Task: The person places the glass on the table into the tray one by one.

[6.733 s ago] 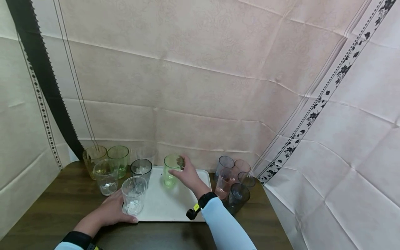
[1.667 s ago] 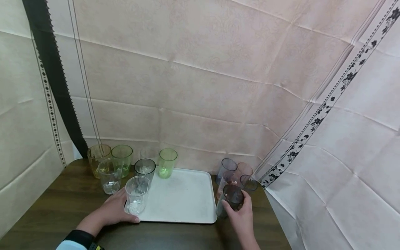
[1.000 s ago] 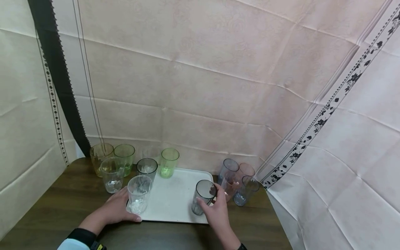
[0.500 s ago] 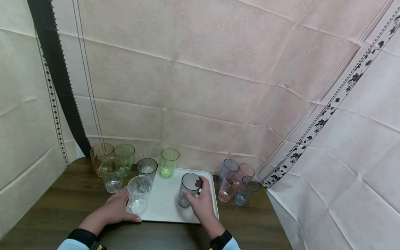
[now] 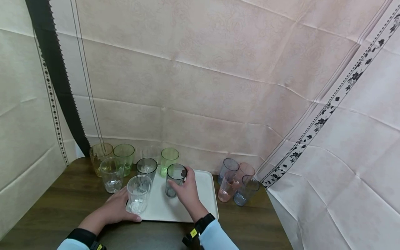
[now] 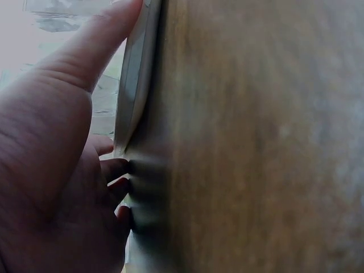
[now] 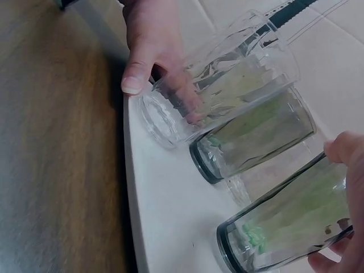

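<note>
My right hand grips a smoky grey drinking glass upright over the middle of the white tray, thumb at the near side and fingers round the far side. In the right wrist view that grey glass is close to or on the tray; contact is unclear. My left hand holds the tray's front left corner, its thumb along the rim; the fingers are partly hidden behind a clear glass. On the tray's left side stand that clear glass, another grey glass and a light green glass.
Left of the tray are an amber glass, a green glass and a clear glass. Bluish glasses and pink glasses cluster on the right of the wooden table. A pale cloth hangs behind.
Earlier, my right hand set the light green glass at the tray's back, then took the grey glass from the right cluster. It has carried that glass leftward over the tray. My left hand stays put.
</note>
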Tool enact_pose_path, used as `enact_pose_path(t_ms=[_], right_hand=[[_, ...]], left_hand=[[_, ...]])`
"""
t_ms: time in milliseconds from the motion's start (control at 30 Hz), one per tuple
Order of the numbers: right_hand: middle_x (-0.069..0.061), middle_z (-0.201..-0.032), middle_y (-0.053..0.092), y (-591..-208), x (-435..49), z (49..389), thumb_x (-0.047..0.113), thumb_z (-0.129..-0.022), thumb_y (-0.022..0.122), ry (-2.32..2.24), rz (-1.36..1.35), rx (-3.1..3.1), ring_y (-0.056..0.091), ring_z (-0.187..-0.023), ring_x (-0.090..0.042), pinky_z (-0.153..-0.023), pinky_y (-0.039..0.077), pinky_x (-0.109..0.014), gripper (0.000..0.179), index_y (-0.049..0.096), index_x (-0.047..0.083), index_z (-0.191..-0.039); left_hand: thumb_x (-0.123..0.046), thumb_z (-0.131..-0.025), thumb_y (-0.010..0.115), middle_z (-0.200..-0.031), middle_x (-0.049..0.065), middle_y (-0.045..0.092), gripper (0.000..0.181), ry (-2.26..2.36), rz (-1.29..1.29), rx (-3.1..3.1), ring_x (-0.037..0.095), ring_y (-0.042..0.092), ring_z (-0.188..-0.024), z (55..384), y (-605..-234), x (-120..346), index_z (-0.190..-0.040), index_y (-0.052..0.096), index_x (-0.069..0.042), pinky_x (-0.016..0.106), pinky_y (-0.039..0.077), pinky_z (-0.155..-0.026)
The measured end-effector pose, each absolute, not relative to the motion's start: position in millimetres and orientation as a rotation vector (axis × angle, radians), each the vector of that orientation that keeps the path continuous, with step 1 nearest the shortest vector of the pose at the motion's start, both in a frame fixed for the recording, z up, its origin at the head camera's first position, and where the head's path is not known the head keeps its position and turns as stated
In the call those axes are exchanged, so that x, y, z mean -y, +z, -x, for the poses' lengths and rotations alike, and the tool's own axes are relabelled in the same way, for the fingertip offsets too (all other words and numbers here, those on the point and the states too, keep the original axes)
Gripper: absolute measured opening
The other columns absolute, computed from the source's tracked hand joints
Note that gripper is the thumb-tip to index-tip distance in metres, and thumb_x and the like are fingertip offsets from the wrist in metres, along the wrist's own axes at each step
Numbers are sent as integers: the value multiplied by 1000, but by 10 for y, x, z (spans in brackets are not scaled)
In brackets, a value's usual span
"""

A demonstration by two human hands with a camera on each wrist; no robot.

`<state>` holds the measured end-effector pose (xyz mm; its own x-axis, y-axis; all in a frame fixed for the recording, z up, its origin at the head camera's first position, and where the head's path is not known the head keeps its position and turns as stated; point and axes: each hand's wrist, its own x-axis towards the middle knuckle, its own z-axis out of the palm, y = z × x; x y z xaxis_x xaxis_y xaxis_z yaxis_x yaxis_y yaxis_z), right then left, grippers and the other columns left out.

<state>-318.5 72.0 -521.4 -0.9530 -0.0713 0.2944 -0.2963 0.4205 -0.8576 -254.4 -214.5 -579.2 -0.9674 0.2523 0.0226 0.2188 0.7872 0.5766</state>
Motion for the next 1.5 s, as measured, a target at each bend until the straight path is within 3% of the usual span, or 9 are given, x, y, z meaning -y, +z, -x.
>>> enact_pose_path(t_ms=[267,800,1333,1500], right_hand=[[-10,-150,46,-5227,-543,3270,42,-85,85,1502,-280,2551,47,-136,-19,-112,44,-42,90,37,11,-155],[-12,-150,46,-5224,-410,3298,36,-86,85,1480,-308,2524,47,-137,-24,-112,44,-44,88,37,7,-155],[-9,-152,46,-5232,-414,3312,45,-82,87,1500,-273,2535,45,-139,-22,-114,42,-42,99,34,11,-158],[-9,-145,49,-5237,-492,3269,49,-80,87,1507,-242,2541,48,-134,-25,-107,47,-44,104,32,11,-160]], left_hand=[[-76,-63,84,-163,35,26,139,934,-362,-2902,57,21,-145,2564,-5805,2144,-160,30,7,75,23,-112],[-76,-62,84,-163,35,26,139,942,-348,-2901,56,22,-145,2549,-5795,2140,-160,30,6,75,23,-112],[-78,-62,82,-163,34,26,141,937,-369,-2914,56,21,-146,2592,-5837,2157,-161,29,5,75,22,-112],[-78,-62,83,-163,34,25,140,931,-365,-2907,56,20,-146,2581,-5822,2157,-161,29,6,75,22,-112]])
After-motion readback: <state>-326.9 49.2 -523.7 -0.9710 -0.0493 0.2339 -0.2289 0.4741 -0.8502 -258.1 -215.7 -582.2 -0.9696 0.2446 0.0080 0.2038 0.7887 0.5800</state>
